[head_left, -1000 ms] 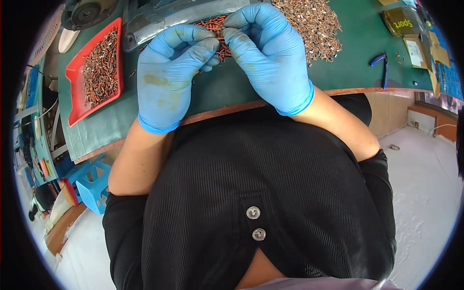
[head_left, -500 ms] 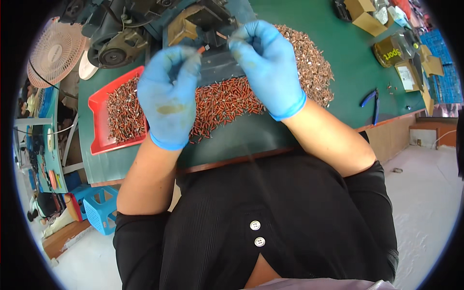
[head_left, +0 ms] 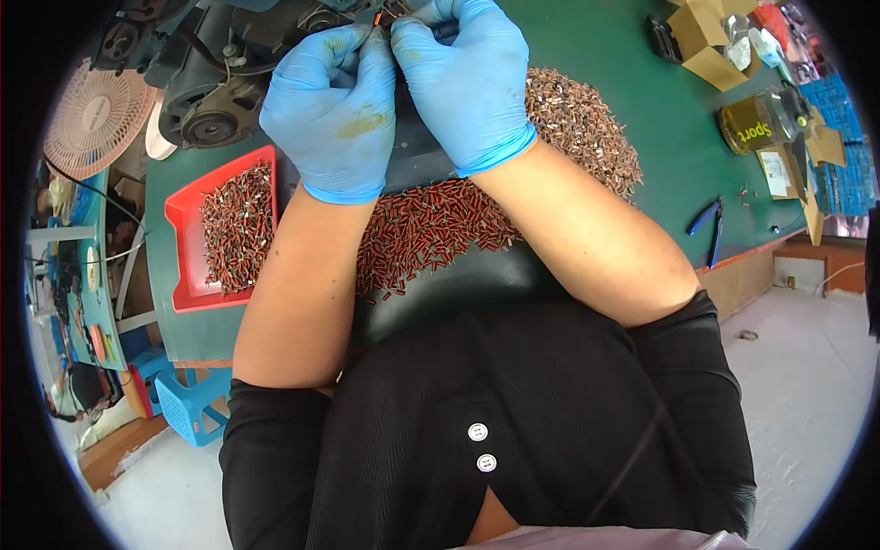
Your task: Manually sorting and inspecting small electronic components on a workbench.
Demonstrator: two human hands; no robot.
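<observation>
Both my hands wear blue gloves and meet at the machine's [head_left: 211, 105] front, at the top of the view. My left hand [head_left: 332, 117] pinches a small orange cylindrical part [head_left: 377, 18], with its tip showing above the fingers. Close beside it, my right hand [head_left: 469, 87] is closed at the fingertips; what it holds is hidden. Below the wrists lies a heap of small orange cylindrical parts [head_left: 431, 229] with metal ends. Beyond my right wrist spreads a pile of small copper-coloured metal pieces [head_left: 587, 124].
A red tray [head_left: 189, 257] holding more parts sits left on the green table [head_left: 632, 37]. To the right lie blue-handled pliers [head_left: 708, 227], a cardboard box [head_left: 701, 41] and a plastic jar [head_left: 752, 121]. A pink fan [head_left: 96, 115] and blue stool [head_left: 191, 403] are at the left.
Both hands have moved forward to the machine and come together, the left one carrying the orange part. The view has shifted slightly.
</observation>
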